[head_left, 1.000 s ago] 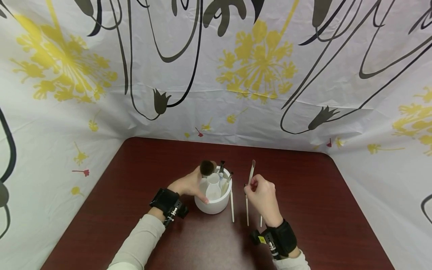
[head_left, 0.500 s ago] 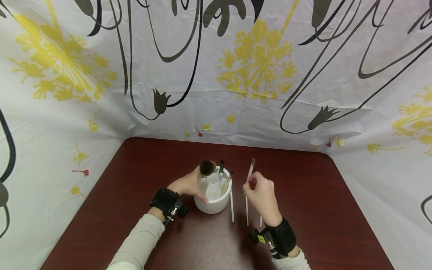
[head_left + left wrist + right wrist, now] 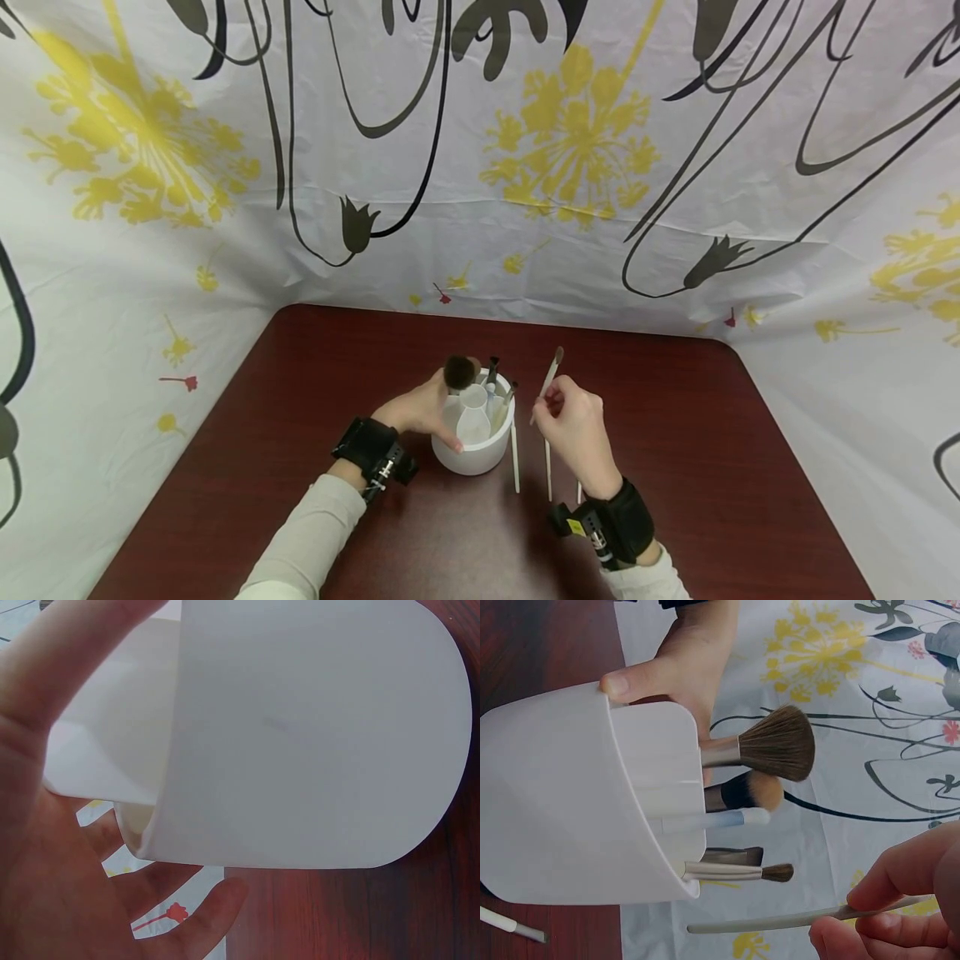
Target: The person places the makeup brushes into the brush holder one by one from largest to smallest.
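Pinching one slim brush (image 3: 780, 922), tilted, between thumb and fingertips of my right hand (image 3: 576, 429), near but apart from the white holder (image 3: 474, 463); my left hand (image 3: 420, 411) is gripping its rim, both forearms (image 3: 311, 529) pointing inward

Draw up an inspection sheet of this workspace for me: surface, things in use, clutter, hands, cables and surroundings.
Surface: dark red-brown, wood-look table.
Things in use: white, round, smooth-walled holder with a thick brown-bristled brush and others inside; slim pale-handled brush, held; three slim pale handles on the table, right of the holder.
Clutter: nothing seen.
Hands: left hand grips the holder; right hand pinches the slim brush. Each wrist wears a black band.
Cables: nothing seen.
Surroundings: white sheeting with yellow and dark floral print, behind and at both sides.
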Demonstrator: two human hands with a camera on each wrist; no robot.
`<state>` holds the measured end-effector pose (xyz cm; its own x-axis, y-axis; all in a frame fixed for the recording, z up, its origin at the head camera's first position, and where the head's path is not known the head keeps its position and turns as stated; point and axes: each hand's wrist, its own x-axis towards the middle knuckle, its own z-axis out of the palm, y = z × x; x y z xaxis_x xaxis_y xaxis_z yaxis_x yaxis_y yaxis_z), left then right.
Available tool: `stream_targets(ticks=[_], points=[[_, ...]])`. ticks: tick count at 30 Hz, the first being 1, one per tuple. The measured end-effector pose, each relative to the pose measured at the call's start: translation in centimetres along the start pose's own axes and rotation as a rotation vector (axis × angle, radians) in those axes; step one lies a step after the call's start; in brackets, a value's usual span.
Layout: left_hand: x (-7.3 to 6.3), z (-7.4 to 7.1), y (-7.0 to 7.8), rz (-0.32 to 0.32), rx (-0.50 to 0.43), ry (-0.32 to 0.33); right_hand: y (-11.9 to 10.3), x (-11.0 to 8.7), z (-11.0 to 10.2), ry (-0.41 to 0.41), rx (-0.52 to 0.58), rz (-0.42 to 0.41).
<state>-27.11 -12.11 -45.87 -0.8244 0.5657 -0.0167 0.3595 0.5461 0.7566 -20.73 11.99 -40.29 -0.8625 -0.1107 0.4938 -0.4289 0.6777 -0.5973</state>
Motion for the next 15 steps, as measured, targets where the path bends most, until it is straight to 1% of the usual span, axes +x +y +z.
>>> stream_targets(ticks=[8,15], points=[[0.04,-0.06,-0.08,0.003,-0.006,-0.005,-0.52,0.36,0.35,0.011,0.002,-0.008],[0.06,0.05,-0.18,-0.001,0.002,-0.002,-0.85,0.41,0.67,0.005,0.016,-0.023]])
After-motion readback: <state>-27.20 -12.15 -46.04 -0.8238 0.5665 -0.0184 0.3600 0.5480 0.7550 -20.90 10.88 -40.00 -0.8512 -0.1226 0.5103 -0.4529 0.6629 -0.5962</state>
